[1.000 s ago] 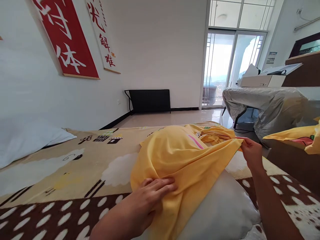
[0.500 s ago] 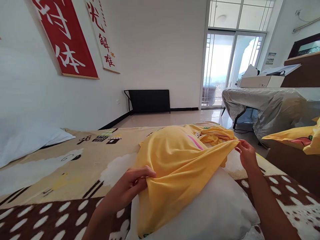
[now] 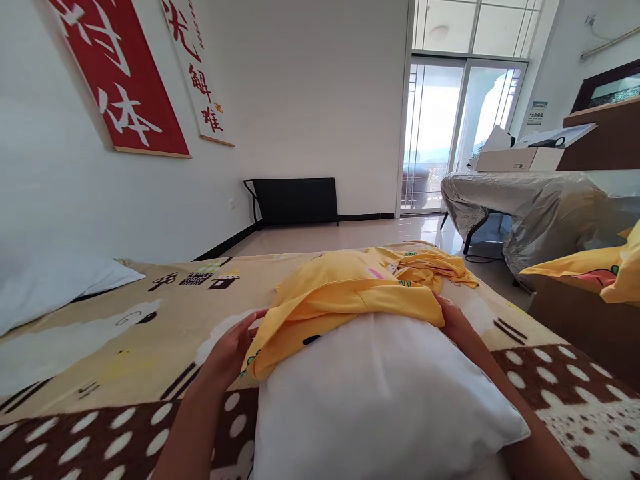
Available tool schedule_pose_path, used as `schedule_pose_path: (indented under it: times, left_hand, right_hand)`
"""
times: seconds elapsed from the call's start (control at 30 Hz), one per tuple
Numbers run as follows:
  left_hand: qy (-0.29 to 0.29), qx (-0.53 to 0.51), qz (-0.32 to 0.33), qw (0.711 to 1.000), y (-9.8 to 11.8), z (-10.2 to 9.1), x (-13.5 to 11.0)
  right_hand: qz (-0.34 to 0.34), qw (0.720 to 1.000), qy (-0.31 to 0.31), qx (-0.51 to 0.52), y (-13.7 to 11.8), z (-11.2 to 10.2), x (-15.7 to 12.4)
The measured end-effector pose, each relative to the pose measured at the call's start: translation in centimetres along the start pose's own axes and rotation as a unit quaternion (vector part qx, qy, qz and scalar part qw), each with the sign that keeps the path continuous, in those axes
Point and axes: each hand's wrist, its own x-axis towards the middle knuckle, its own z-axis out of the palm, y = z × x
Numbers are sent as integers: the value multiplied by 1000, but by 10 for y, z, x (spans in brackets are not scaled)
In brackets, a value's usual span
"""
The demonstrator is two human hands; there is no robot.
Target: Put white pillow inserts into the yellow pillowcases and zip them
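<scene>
A white pillow (image 3: 385, 387) lies on the bed in front of me, its far end inside a yellow pillowcase (image 3: 345, 290) bunched up across it. My left hand (image 3: 233, 347) grips the pillowcase's left edge beside the pillow, fingers curled. My right hand (image 3: 453, 320) holds the pillowcase's right edge against the pillow's side; its fingers are partly hidden under the cloth.
A patterned beige and brown blanket (image 3: 125, 347) covers the bed. Another white pillow (image 3: 55, 283) lies at the left by the wall. More yellow cloth (image 3: 600, 270) rests on a brown board at the right. A covered table (image 3: 530, 200) stands beyond.
The pillowcase has been pulled back toward the far end, baring most of the white pillow. Both hands moved forward along the pillow's sides with the cloth's edge.
</scene>
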Motion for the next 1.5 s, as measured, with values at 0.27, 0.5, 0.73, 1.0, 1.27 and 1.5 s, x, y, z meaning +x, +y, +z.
schedule_pose_path:
  times: [0.27, 0.5, 0.73, 1.0, 1.27, 1.5]
  left_hand:
    - [-181, 183, 93, 962, 7, -33, -25]
    - [-27, 338, 182, 923, 38, -1, -24]
    - [292, 66, 75, 951, 62, 10, -37]
    - [443, 102, 361, 814, 80, 44, -70]
    - [486, 131, 120, 856, 88, 11, -3]
    - [293, 403, 70, 864, 70, -16, 104]
  right_hand:
    - [8, 999, -48, 4, 0, -28, 3]
    - [-30, 997, 47, 48, -7, -33, 8]
    - [-48, 994, 66, 77, -29, -37, -1]
    - [-293, 937, 164, 99, -86, -31, -34]
    - [-282, 942, 128, 133, -85, -8, -16]
    - [-216, 954, 65, -197, -66, 24, 68]
